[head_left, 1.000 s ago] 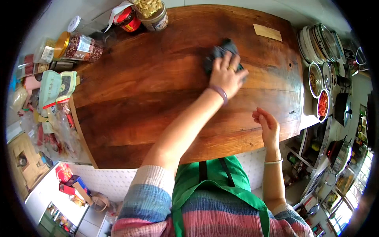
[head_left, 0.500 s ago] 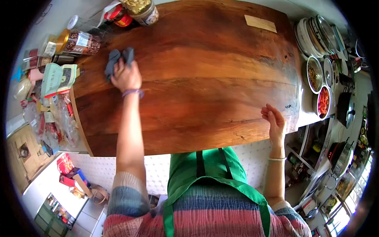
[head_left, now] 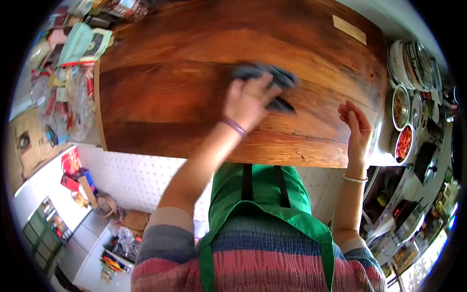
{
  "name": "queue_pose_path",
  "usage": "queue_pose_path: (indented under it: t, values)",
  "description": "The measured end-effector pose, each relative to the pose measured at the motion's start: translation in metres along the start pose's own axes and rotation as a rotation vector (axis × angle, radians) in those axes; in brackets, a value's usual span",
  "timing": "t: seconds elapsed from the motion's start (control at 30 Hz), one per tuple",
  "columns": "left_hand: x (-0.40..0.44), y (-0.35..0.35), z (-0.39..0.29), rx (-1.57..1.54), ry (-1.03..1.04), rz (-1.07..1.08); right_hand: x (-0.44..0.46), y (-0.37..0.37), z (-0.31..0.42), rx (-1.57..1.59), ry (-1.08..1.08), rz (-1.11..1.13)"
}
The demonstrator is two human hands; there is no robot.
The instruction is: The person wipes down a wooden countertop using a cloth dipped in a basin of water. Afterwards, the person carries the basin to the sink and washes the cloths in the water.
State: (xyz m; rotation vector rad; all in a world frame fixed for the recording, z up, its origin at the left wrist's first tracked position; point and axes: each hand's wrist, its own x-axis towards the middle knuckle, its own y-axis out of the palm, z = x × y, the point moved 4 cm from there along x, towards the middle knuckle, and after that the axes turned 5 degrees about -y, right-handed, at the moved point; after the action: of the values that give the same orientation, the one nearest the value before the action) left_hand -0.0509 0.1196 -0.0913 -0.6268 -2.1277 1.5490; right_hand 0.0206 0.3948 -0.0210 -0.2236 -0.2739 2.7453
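My left hand (head_left: 247, 103) presses a dark grey cloth (head_left: 262, 73) onto the brown wooden tabletop (head_left: 160, 97), around its middle. Motion smears both the fingers and the cloth, whose folds stick out past the fingertips. A purple band circles that wrist. Over the table's right front part, my right hand (head_left: 356, 124) is raised with loosely bent fingers and nothing visible in it. A pale bangle sits on the right wrist.
A light wooden strip (head_left: 349, 30) lies at the back right. Along the right side stand stacked plates (head_left: 407, 63), a bowl of brown bits (head_left: 400, 108) and a bowl of red pieces (head_left: 404, 144). Food packets (head_left: 85, 45) and plastic bags (head_left: 78, 97) crowd the left.
My left hand has swept the cloth from the table's left side to its middle. My right hand stays raised, its fingers a little more bent. The camera view has shifted.
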Motion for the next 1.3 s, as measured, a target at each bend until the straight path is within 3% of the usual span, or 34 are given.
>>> queue_pose_path:
  t: [0.1,0.13,0.17,0.23,0.3,0.37,0.4,0.43,0.47,0.5,0.53,0.6,0.67,0.73,0.8,0.9,1.07,1.17,1.3]
  values:
    - [-0.048,-0.051,0.125,0.346,-0.387,-0.065,0.001,-0.003,0.004,0.012,-0.028,0.038]
    - [-0.094,-0.057,0.182,0.188,-0.65,-0.126,0.001,-0.008,0.001,0.007,-0.031,0.045]
    - [-0.154,-0.058,0.232,0.247,-0.697,-0.131,0.001,-0.014,-0.003,0.006,-0.032,0.051]
    - [-0.236,-0.058,0.266,0.084,-1.005,-0.225,-0.006,-0.028,-0.016,0.024,0.005,0.013]
    - [-0.243,-0.029,0.21,0.338,-1.074,-0.334,-0.011,-0.042,-0.036,0.05,0.054,-0.017]
    - [-0.158,-0.049,0.089,-0.097,-1.105,-0.411,-0.022,-0.039,-0.039,0.046,0.091,-0.012]
    - [-0.143,-0.023,0.053,0.187,-0.823,-0.374,-0.027,-0.035,-0.039,0.043,0.107,-0.007]
    - [-0.124,-0.001,0.01,-0.016,-0.733,-0.258,-0.032,-0.028,-0.04,0.042,0.087,0.021]
    - [-0.103,0.01,-0.041,-0.004,-0.543,-0.177,-0.036,-0.018,-0.035,0.053,0.078,0.053]
    - [-0.086,0.028,-0.076,-0.329,-0.461,-0.152,-0.04,-0.006,-0.028,0.063,0.066,0.083]
    - [-0.069,0.035,-0.117,-0.381,-0.327,0.047,-0.045,0.003,-0.02,0.072,0.054,0.109]
    - [-0.086,0.037,-0.154,-0.248,-0.002,0.071,-0.051,0.014,-0.005,0.039,-0.026,0.117]
    - [-0.116,0.04,-0.133,-0.287,0.109,0.1,-0.062,0.017,-0.001,0.034,-0.06,0.107]
    - [-0.15,0.012,-0.091,-0.178,0.068,0.106,-0.073,0.017,-0.006,-0.007,-0.023,0.104]
    - [-0.201,0.01,-0.036,-0.057,-0.046,-0.004,-0.083,0.021,-0.011,-0.03,-0.002,0.112]
    - [-0.267,-0.023,0.075,0.1,-0.415,0.092,-0.103,0.039,0.006,-0.062,-0.006,0.146]
    - [-0.361,-0.063,0.243,0.238,-0.778,-0.423,-0.133,0.074,0.028,-0.087,-0.058,0.189]
    - [-0.365,-0.068,0.288,0.26,-0.909,-0.514,-0.149,0.074,0.027,-0.104,-0.09,0.246]
    - [-0.357,-0.057,0.279,0.165,-1.082,-0.561,-0.172,0.051,0.02,-0.131,-0.051,0.164]
